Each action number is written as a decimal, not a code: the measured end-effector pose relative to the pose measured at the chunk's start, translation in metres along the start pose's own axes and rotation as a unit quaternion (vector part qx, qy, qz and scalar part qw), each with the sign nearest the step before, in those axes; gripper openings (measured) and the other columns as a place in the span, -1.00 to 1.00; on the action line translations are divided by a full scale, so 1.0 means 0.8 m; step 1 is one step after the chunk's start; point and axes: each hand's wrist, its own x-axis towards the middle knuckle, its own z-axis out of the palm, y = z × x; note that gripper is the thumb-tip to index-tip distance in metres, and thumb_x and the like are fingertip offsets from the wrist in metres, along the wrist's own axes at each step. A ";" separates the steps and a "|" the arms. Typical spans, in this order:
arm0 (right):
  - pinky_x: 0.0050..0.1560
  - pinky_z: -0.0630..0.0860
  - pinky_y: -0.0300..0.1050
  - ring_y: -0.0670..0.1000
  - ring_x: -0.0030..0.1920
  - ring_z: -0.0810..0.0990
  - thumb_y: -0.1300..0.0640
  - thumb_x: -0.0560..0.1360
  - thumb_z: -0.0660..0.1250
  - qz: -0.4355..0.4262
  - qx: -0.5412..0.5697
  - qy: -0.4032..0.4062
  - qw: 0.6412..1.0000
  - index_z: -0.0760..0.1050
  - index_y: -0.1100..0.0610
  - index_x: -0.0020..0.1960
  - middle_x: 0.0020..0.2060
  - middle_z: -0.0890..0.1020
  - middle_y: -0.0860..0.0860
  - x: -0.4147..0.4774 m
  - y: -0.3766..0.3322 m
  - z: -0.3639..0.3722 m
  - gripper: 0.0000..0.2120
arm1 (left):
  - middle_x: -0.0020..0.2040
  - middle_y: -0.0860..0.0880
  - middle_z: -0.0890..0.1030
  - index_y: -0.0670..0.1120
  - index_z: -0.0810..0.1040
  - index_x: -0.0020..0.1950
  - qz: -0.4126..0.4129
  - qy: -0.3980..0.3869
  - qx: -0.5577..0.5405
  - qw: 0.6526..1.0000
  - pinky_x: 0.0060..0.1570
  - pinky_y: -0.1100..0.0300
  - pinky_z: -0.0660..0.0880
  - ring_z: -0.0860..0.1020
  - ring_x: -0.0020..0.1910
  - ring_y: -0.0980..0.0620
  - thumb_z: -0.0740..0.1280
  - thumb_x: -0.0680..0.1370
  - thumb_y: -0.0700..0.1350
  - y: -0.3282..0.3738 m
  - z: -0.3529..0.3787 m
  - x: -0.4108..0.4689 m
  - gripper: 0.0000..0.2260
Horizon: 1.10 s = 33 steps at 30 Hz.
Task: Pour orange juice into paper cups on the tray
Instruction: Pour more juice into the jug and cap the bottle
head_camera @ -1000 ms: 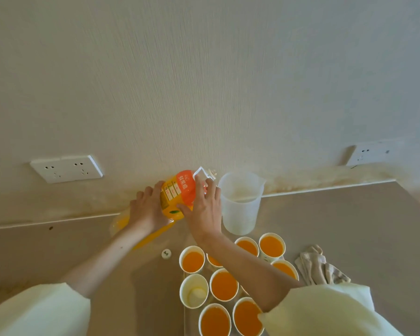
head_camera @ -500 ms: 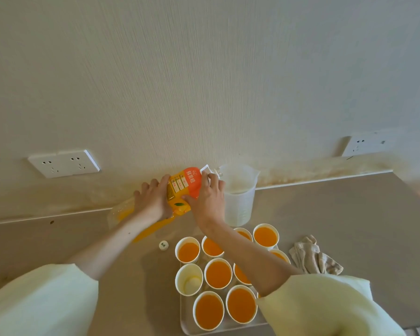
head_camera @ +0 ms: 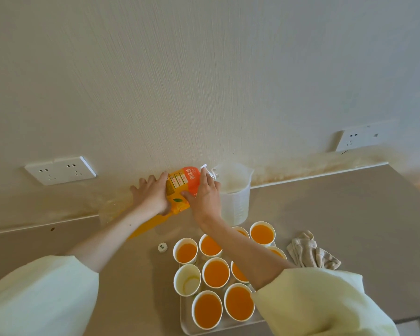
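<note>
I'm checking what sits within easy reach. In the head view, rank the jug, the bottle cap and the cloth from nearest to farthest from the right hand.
1. Jug: immediately beside the right hand, on its right.
2. Cap: left of the tray, towards the person.
3. Cloth: right of the tray, well off to the side.

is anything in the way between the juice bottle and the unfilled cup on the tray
One filled cup stands between the juice bottle and the unfilled cup, in the back row on the tray. The cap lies off to the side. Above the cups nothing visible blocks the way.
</note>
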 end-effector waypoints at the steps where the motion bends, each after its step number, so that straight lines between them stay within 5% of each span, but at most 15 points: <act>1: 0.45 0.23 -0.04 0.12 0.47 0.18 -0.03 0.55 0.36 0.001 0.002 0.002 1.000 -0.04 0.17 0.59 0.53 0.22 0.07 0.000 0.000 0.000 -0.18 | 0.33 -0.12 0.35 0.07 0.02 0.52 0.001 0.000 0.002 1.000 0.22 -0.13 0.31 0.28 0.34 -0.20 0.52 0.27 -0.10 0.001 -0.002 0.001 -0.05; 33: 0.41 0.11 -0.09 0.15 0.44 0.22 -0.08 0.54 0.34 0.013 0.004 0.009 1.000 -0.04 0.19 0.59 0.49 0.26 0.12 0.013 0.004 -0.006 -0.18 | 0.34 -0.08 0.34 0.05 0.04 0.53 0.023 0.036 0.070 0.997 0.25 -0.12 0.25 0.26 0.34 -0.16 0.38 0.33 -0.20 0.014 -0.033 0.007 -0.15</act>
